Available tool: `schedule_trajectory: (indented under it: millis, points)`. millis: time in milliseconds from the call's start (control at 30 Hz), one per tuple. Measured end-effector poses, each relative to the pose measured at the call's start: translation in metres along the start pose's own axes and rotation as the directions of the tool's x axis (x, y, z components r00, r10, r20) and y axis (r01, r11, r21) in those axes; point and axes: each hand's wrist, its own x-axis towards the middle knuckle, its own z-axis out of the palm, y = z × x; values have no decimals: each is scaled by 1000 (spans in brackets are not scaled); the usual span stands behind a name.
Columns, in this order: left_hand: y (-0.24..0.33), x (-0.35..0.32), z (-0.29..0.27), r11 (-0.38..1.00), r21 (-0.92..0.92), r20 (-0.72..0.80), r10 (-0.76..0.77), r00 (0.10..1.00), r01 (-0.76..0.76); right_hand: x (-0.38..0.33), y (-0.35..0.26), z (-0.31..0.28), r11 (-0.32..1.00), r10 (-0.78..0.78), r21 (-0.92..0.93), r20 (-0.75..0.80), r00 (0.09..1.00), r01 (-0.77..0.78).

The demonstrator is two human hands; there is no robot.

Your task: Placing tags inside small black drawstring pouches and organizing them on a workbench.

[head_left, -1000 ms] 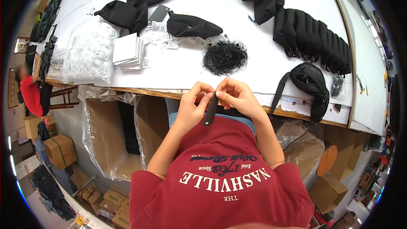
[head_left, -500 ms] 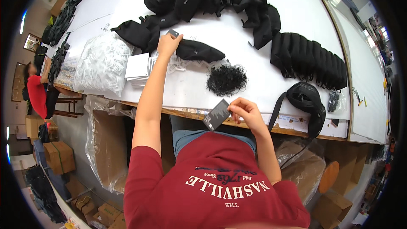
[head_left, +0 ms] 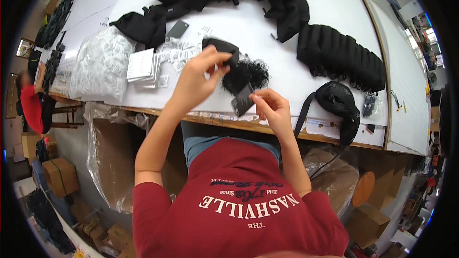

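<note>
The right hand (head_left: 273, 109) holds a dark card (head_left: 243, 102) in a light thumb-and-finger grip on its right-hand edge, so the card reaches out toward nine o'clock from the fingertips, tilted, near the front of the white worktop (head_left: 282, 71). The left hand (head_left: 203, 74) reaches over the worktop, its grip pinched, as it appears, on the near end of a black pouch (head_left: 221, 45) that lies toward one o'clock from it; the fingers hide part of that contact. A tangled heap of black loops (head_left: 258, 72) sits at twelve o'clock from the card, overlapped by the card's upper corner in this view, and whether the two touch cannot be told. To handle this well, it seems best to keep the card pinched by its edge alone, since a harder squeeze could crease it, and to hold it a little toward six o'clock, away from the loops, which look ready to snag. The pouch looks soft and likely to sag, so a firm pinch close to a seam should steer it better than a grasp of loose cloth. Bringing it along a path to the left of the heap would spare dragging strands. The left forearm is best kept clear of the loose white tags (head_left: 180, 53) at ten o'clock from that hand and the stack of white cards (head_left: 140, 65) at nine, which a careless sleeve or elbow might scatter.
</note>
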Motion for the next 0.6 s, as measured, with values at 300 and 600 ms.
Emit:
schedule_trajectory:
  millis: [300, 600]
  points:
    - [-1, -92, 33, 612, -569, 140, -586, 798, 549, -9, 6, 36, 858, -219, -457, 87, 972, 234]
    - [-10, -98, 38, 529, -571, 205, -649, 733, 628, -11, 13, 33, 813, -188, -517, 201, 961, 267]
